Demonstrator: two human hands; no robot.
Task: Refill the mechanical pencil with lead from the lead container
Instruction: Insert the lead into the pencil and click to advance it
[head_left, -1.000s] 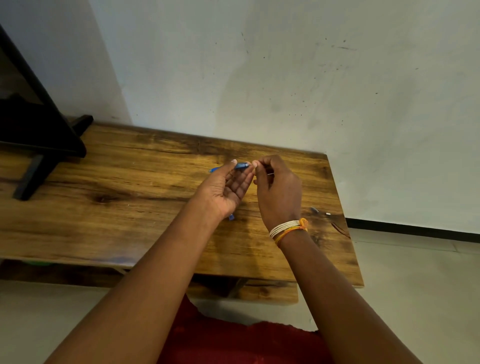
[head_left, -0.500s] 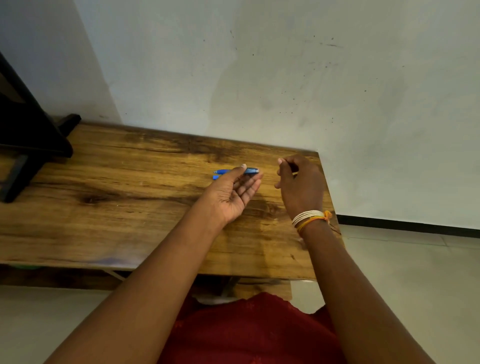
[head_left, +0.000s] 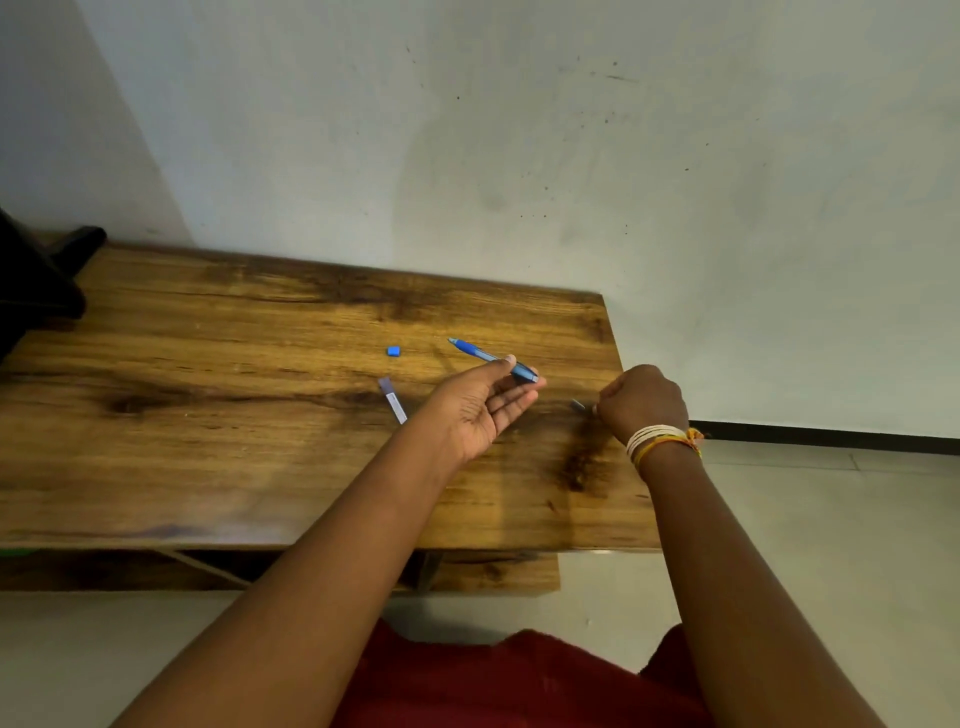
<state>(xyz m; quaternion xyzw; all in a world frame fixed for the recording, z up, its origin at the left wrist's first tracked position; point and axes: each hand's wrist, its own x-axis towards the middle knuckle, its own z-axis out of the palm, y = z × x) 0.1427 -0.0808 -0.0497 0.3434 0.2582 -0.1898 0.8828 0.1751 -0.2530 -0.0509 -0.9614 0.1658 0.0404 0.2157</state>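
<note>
Blue mechanical pencil (head_left: 491, 358) pinched in my left hand (head_left: 480, 410), held above the wooden table (head_left: 218, 395).

My thumb and fingertips grip its rear end, tip pointing up-left. My right hand (head_left: 643, 402) is curled low near the table's right edge beside a small grey piece (head_left: 577, 406); I cannot tell whether it grips it. The lead container (head_left: 393, 400) lies flat left of my palm, a small blue cap (head_left: 394, 351) beyond it.

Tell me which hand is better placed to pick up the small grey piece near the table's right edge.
The right hand: its curled fingers are already at the grey piece. The left hand holds the pencil.
</note>
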